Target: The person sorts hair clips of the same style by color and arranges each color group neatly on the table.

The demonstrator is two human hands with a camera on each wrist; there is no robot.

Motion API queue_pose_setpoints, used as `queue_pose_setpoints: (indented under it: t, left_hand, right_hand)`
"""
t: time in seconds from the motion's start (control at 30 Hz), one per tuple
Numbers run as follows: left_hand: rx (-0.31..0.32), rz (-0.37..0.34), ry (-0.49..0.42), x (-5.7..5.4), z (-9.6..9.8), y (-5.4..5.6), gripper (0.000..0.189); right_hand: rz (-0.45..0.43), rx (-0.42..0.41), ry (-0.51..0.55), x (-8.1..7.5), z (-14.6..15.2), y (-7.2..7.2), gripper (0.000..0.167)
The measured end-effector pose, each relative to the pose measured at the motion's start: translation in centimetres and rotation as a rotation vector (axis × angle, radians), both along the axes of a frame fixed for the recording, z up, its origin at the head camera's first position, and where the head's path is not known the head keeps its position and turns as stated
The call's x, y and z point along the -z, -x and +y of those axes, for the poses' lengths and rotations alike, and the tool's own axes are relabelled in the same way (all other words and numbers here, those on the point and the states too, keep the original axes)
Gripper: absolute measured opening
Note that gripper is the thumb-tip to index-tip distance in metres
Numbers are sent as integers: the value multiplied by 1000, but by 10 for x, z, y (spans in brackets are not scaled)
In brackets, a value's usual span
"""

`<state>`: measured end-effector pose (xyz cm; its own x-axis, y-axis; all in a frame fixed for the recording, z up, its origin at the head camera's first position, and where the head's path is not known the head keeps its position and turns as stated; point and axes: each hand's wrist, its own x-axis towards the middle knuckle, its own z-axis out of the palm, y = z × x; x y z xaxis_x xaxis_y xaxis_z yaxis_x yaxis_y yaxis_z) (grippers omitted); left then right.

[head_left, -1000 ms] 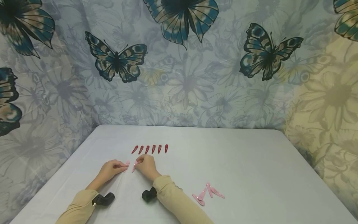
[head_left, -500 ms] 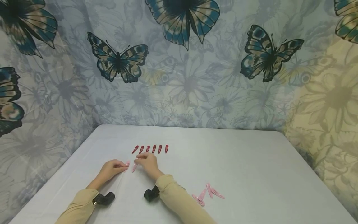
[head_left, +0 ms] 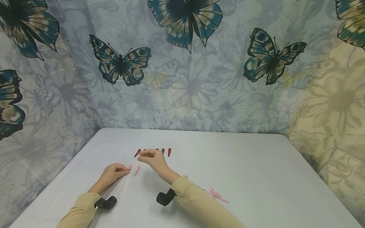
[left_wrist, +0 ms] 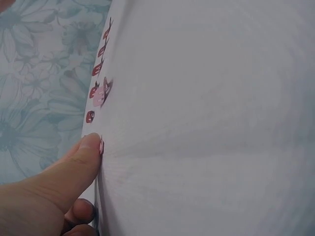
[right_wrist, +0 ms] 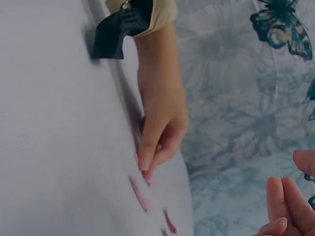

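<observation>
Right hand (head_left: 155, 160) lifted off the pink snap clip (head_left: 137, 170), empty with fingers pretty straight, leaving it slanting away just right of the left hand (head_left: 112, 172), nearer imo, which pinches another pink clip (head_left: 130, 166).

The bare left hand (right_wrist: 165, 123), below a beige fabric sleeve (right_wrist: 165, 12) and a curved black plastic wrist device (right_wrist: 119, 34), reaches down and pinches a slim pink hair clip (right_wrist: 154, 181), mostly hidden by its fingers. Just beside lies an elongated glossy pink clip (right_wrist: 140, 194) on the smooth white tabletop (right_wrist: 59, 123). Nearer the lower edge sits a narrow dark red clip (right_wrist: 170, 221). The right hand (right_wrist: 293, 211), partly cropped, extends its fingers before pale blue floral fabric (right_wrist: 221, 73) printed with teal butterflies (right_wrist: 283, 24).
</observation>
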<state>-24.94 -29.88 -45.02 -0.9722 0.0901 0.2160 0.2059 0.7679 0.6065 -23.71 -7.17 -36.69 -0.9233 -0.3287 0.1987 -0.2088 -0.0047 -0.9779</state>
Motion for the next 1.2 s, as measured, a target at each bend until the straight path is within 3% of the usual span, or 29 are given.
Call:
queue_pose_setpoints:
  t: [0.1,0.23,0.57,0.97,1.2]
  left_hand:
    - [8,5,-6,0,0,0,9]
    - [7,9,-17,0,0,0,9]
    - [7,9,-21,0,-3,-1,9]
    - [18,-2,-19,2,-2,5,11]
    - [16,-5,-29,0,-3,3,12]
  right_hand:
    - [-3,-37,-18,-20,15,-13,19]
    - [-8,-63,-25,-27,31,-20,20]
    - [-2,-119,19,-9,55,-18,22]
    - [53,-124,-150,-10,109,-13,20]
    - [46,-90,-205,2,139,-18,21]
